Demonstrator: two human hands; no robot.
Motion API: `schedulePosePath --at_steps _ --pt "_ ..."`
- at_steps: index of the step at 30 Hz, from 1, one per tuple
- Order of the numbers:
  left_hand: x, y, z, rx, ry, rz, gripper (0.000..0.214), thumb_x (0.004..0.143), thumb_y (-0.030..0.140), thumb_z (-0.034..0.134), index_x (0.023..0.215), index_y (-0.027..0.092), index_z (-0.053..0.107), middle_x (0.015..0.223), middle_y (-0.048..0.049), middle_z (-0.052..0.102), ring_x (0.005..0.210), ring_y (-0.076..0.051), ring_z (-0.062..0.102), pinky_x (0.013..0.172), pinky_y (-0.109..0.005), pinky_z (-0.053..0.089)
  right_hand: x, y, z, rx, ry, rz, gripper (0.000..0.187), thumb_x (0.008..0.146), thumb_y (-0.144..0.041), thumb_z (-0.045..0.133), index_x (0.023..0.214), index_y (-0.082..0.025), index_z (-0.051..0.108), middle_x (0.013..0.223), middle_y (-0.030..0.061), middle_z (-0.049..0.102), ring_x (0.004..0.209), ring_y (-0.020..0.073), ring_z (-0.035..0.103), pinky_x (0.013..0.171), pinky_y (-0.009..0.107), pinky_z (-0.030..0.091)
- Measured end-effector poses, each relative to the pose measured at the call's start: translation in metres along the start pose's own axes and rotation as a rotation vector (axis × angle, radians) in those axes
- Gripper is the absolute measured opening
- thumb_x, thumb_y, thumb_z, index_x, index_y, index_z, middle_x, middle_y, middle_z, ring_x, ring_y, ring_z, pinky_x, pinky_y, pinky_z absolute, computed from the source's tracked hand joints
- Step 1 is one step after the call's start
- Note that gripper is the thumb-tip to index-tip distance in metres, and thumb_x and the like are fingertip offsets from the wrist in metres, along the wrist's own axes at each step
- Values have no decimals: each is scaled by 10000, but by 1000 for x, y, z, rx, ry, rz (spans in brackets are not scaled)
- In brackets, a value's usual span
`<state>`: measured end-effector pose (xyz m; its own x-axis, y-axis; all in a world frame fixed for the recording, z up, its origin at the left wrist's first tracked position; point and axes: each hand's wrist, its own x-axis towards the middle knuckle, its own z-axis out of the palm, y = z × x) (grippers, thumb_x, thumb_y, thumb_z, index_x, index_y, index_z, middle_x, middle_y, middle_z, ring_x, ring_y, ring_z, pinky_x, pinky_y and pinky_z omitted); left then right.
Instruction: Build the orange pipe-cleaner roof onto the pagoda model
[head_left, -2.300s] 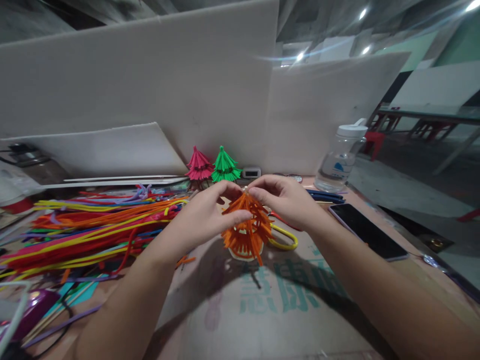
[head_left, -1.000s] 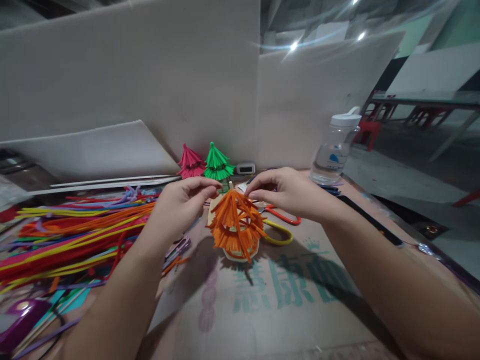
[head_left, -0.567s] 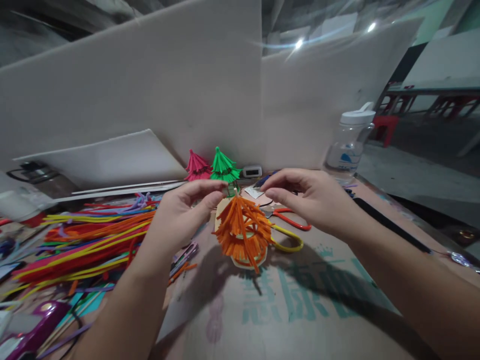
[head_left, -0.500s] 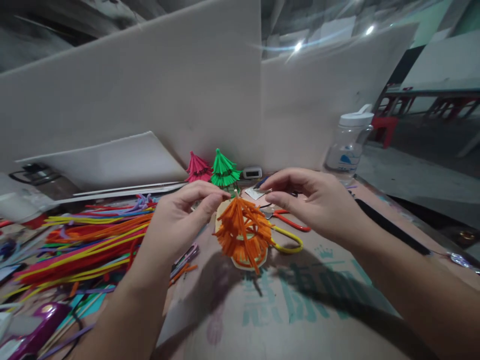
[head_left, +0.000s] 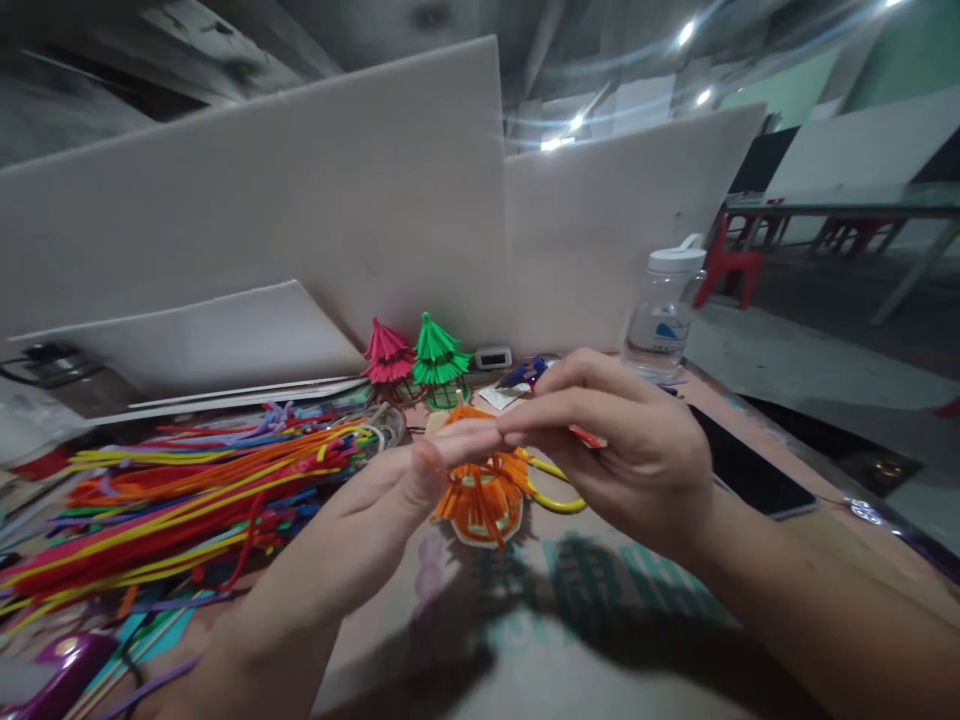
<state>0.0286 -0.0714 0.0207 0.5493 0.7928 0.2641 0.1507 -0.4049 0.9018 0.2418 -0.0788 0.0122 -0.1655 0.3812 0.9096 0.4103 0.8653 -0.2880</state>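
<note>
An orange layered cone model of fuzzy strips [head_left: 478,505] stands on a pale flat base, partly hidden behind my hands. My left hand [head_left: 390,500] is held out flat over its left side, fingers stretched and together. From the right, my right hand [head_left: 630,450] reaches over with bent fingers, its fingertips touching the left fingertips above the model. I make out nothing held in either hand. A yellow scissor handle [head_left: 556,487] shows right of the model. Behind stand a green cone model [head_left: 441,355] and a pink cone model [head_left: 389,352].
Many coloured pipe cleaners [head_left: 187,490] lie at left, near a purple tool [head_left: 79,670]. A plastic water jug [head_left: 664,315] and a dark phone [head_left: 750,465] are at right. A small white device [head_left: 493,358] sits by white boards [head_left: 300,210] at the back.
My hands have come together from either side of the orange model, so the fingertips now meet in front of its upper part. The camera view has tilted up and shifted right.
</note>
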Motion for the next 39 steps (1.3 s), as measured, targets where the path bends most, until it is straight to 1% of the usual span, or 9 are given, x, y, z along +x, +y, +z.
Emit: schedulePosePath --at_steps 5,10,16,22,27,29,32,35,39 --pt "8 -4 0 87 55 99 444 944 568 505 1202 278 719 1278 -58 685 1205 -259 608 1063 -379 464 5 -2 1 219 7 193 121 912 -140 653 844 -215 719 800 6 681 744 128 635 666 251 519" --pt "10 -5 2 260 73 168 396 955 519 525 1210 267 693 1214 -70 679 1121 -239 615 1002 -362 458 3 -12 7 291 -136 183 99 880 -123 693 945 -187 732 872 19 724 796 126 660 744 248 524" --pt "10 -9 -2 399 147 281 253 923 364 642 1163 297 687 1150 -40 667 1097 -208 601 974 -322 447 2 -11 7 261 -184 182 144 852 -46 674 852 -185 712 783 5 702 749 126 650 691 237 511" --pt "10 -7 -1 354 132 247 289 897 449 651 1117 270 712 1136 -62 681 1069 -230 620 952 -345 469 3 -11 6 249 -207 177 177 865 -24 624 808 -185 668 767 -9 671 733 112 617 677 224 479" --pt "12 -6 -7 386 318 240 305 925 492 591 1103 278 715 1116 -48 691 1079 -231 614 970 -347 465 5 -2 4 255 -200 293 130 882 -83 620 797 -177 646 774 -12 669 711 107 591 658 218 453" --pt "17 -12 -14 391 392 218 337 950 505 539 1098 256 712 1114 -53 697 1076 -231 620 992 -355 456 6 9 1 206 -173 379 119 901 -154 614 787 -177 640 756 -9 662 694 115 581 630 224 437" --pt "28 -27 -25 377 457 174 368 959 518 515 1058 222 710 1090 -67 707 1048 -229 637 986 -362 458 6 29 -2 90 -187 469 231 943 -256 556 743 -171 633 702 -4 637 643 117 548 586 231 398" --pt "36 -40 -30 407 452 131 377 932 521 563 1030 193 721 1089 -86 712 1046 -237 642 977 -368 462 5 43 2 41 -273 519 347 975 -313 476 711 -165 644 648 0 628 616 123 550 590 244 399" --pt "39 -45 -22 407 368 129 346 911 470 615 1097 199 723 1136 -89 710 1072 -232 644 974 -352 474 0 46 11 87 -349 572 164 903 -271 588 849 -178 711 812 17 727 753 152 643 670 257 451"
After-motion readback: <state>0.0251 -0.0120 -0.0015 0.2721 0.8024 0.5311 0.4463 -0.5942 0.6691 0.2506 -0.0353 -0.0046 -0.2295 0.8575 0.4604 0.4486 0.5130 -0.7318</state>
